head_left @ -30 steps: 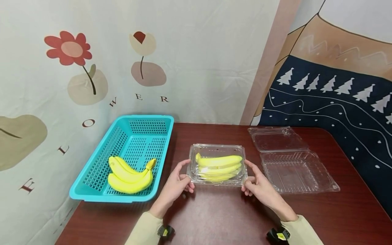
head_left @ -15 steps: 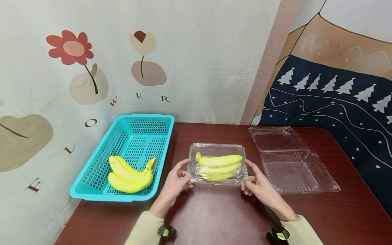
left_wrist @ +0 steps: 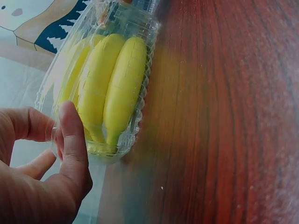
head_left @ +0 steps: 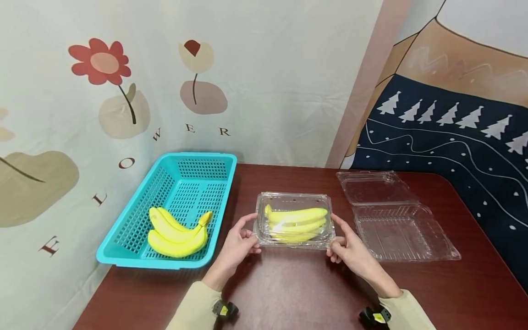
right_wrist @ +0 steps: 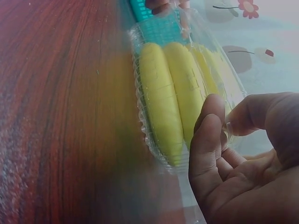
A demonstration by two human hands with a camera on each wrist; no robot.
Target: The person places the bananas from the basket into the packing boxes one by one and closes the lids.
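Observation:
A closed clear plastic clamshell box (head_left: 296, 198) sits between my two hands at the middle of the table. Inside it lies a bunch of yellow bananas (head_left: 298, 215), visible through the lid. My left hand (head_left: 236, 247) pinches the box's near left corner, its index finger stretched along the left side. At the near right corner, my right hand (head_left: 350, 251) pinches the rim between thumb and fingers, with the index finger along that side. Both wrist views show the ribbed box wall close to the tabletop; I cannot tell whether its base touches.
On the left stands a turquoise perforated basket (head_left: 224, 201) holding another banana bunch (head_left: 177, 233). A second clear clamshell box (head_left: 400, 229) lies open on the right, its lid folded back. A printed curtain (head_left: 280, 91) rises behind the dark red table (head_left: 288, 293).
The head view has turned slightly left, so the scene shifts a little to the right. Both hands keep hold of the box's corners, and the box hardly moves.

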